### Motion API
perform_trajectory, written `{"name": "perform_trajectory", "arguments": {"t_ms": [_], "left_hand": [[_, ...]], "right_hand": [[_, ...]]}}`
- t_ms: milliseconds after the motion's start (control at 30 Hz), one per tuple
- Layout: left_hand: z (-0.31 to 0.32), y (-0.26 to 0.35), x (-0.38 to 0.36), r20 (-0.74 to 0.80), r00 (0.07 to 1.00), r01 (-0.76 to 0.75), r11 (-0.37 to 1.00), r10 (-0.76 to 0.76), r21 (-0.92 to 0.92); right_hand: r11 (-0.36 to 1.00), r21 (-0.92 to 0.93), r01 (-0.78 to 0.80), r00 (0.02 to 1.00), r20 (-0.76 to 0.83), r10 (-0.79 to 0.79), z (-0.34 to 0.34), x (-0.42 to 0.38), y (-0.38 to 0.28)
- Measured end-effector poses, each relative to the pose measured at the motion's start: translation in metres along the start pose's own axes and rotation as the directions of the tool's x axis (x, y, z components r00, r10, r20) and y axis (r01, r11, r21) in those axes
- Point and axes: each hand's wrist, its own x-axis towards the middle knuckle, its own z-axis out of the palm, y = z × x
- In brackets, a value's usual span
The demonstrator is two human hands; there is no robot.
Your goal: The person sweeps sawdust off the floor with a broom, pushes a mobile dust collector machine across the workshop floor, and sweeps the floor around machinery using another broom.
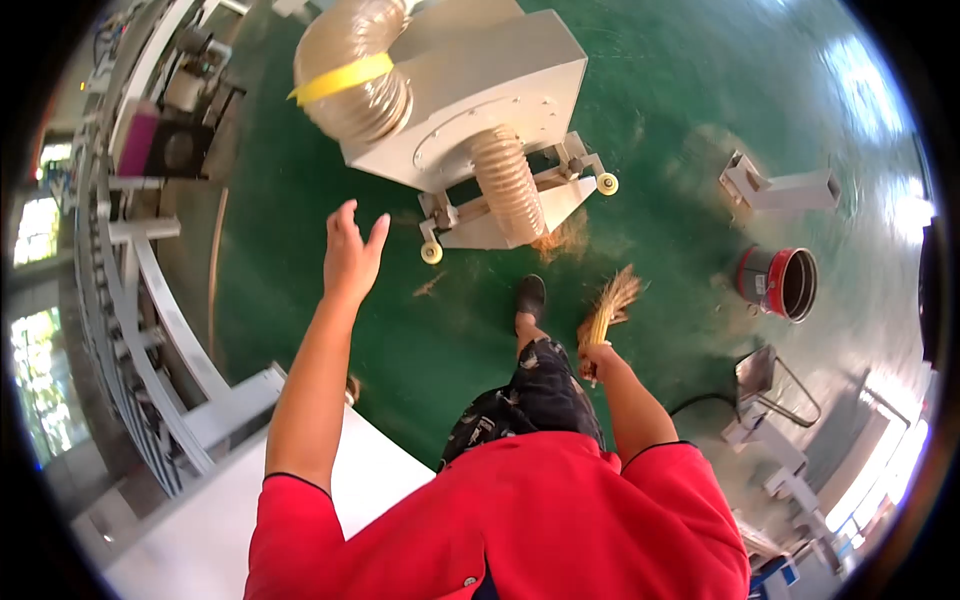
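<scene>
My right hand (597,361) is closed around the yellow handle of a straw broom (608,305), whose bristles fan out up and to the right over the green floor. My left hand (353,255) is raised and empty, fingers and thumb apart, left of the wheeled machine. The pale machine (475,95) carries a clear ribbed hose (507,185) that reaches down to a floor-level nozzle. Brown dust (565,238) lies on the floor beside that nozzle, above the broom.
A large hose (350,75) with a yellow band tops the machine. On the right are a metal channel piece (790,190), a red and grey bucket (765,280) and a metal dustpan (757,375). A white surface (375,465) and conveyor frame (165,300) stand at left.
</scene>
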Motion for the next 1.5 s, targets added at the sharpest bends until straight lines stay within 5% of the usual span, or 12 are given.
{"name": "perform_trajectory", "arguments": {"t_ms": [33, 133, 300, 400, 800, 900, 967, 1033, 1200, 1267, 1400, 1500], "left_hand": [[0.011, -0.006, 0.037, -0.074, 0.99, -0.104, 0.973, 0.121, 0.206], [0.03, -0.018, 0.121, -0.056, 0.984, 0.178, 0.886, -0.17, 0.428], [0.049, -0.05, 0.164, -0.039, 0.999, 0.012, 0.95, 0.001, 0.312], [0.053, -0.063, 0.167, -0.1, 0.988, -0.075, 0.925, 0.12, 0.373], [0.05, -0.062, 0.181, -0.054, 0.996, -0.047, 0.932, 0.072, 0.36], [0.06, -0.069, 0.186, -0.077, 0.993, -0.058, 0.929, 0.092, 0.365], [0.074, -0.086, 0.202, -0.098, 0.979, -0.128, 0.91, 0.18, 0.394], [0.08, -0.089, 0.215, -0.091, 0.979, -0.138, 0.929, 0.18, 0.343], [0.077, -0.101, 0.26, -0.048, 0.961, -0.246, 0.919, 0.274, 0.307], [0.068, -0.097, 0.273, -0.01, 0.973, -0.213, 0.91, 0.231, 0.357], [0.069, -0.101, 0.296, -0.009, 0.967, -0.233, 0.897, 0.255, 0.377], [0.067, -0.106, 0.302, 0.027, 0.965, -0.252, 0.897, 0.261, 0.364]], "right_hand": [[0.999, 0.006, 0.05, 0.998, 0.038, -0.05, 0.02, -0.014, -0.023], [0.986, -0.056, 0.156, 0.987, 0.044, -0.153, 0.059, -0.022, -0.058], [0.939, -0.284, 0.193, 0.975, -0.05, -0.215, 0.054, -0.048, -0.048], [0.955, -0.205, 0.215, 0.965, -0.106, -0.24, 0.049, -0.109, -0.037], [0.93, -0.345, 0.128, 0.763, -0.564, -0.314, 0.1, -0.092, -0.015], [0.93, -0.346, 0.124, 0.765, -0.563, -0.312, 0.102, -0.041, -0.031], [0.958, -0.276, 0.079, 0.935, -0.312, -0.167, 0.117, -0.046, -0.063], [0.915, -0.369, 0.162, 0.875, -0.375, -0.306, 0.162, 0.0, -0.08], [0.94, -0.031, 0.338, 0.918, -0.209, -0.337, 0.24, -0.025, -0.083], [0.884, 0.337, 0.325, 0.945, -0.085, -0.315, 0.235, -0.049, -0.056], [0.743, 0.48, 0.466, 0.882, -0.193, -0.429, 0.215, -0.068, 0.031], [0.881, 0.25, 0.402, 0.877, -0.382, -0.292, 0.222, -0.087, 0.048]]}}
